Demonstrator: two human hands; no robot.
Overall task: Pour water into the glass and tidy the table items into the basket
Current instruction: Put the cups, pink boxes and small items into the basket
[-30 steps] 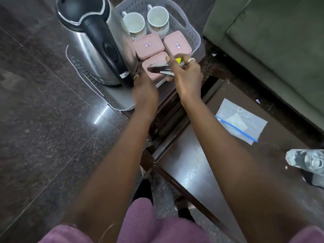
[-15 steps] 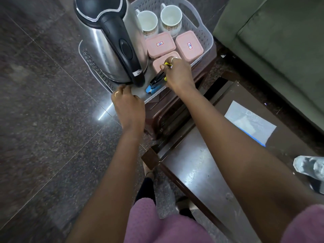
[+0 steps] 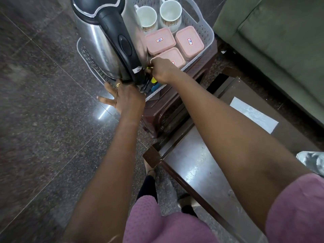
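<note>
Dark speckled stone floor (image 3: 43, 120) fills the left of the view; a green upholstered sofa (image 3: 280, 41) is seen at upper right. White perforated plastic basket (image 3: 207, 32) is set on a small dark brown stand (image 3: 166, 109). Along the basket's left edge a stainless-steel kettle with black handle (image 3: 105, 42) is stood upright. Two white ceramic mugs (image 3: 148, 18) are placed at the far edge, with three pink lidded square containers (image 3: 160, 41) just before them, towards the right edge.

Right hand (image 3: 162, 69): fingers curled, a small yellow-and-black item (image 3: 152, 79) pinched at the basket's near edge, just beside the foot of the kettle handle; its kind cannot be told. A blue object (image 3: 155, 86) is partly seen beneath it.

Left hand (image 3: 126, 99): fingers spread, laid at the basket's near-left corner; nothing is gripped.

On the dark wooden table (image 3: 192, 165) a clear zip bag (image 3: 254, 114) is laid flat near the far edge. A clear faceted vessel (image 3: 312, 162) is cut off at the right.
</note>
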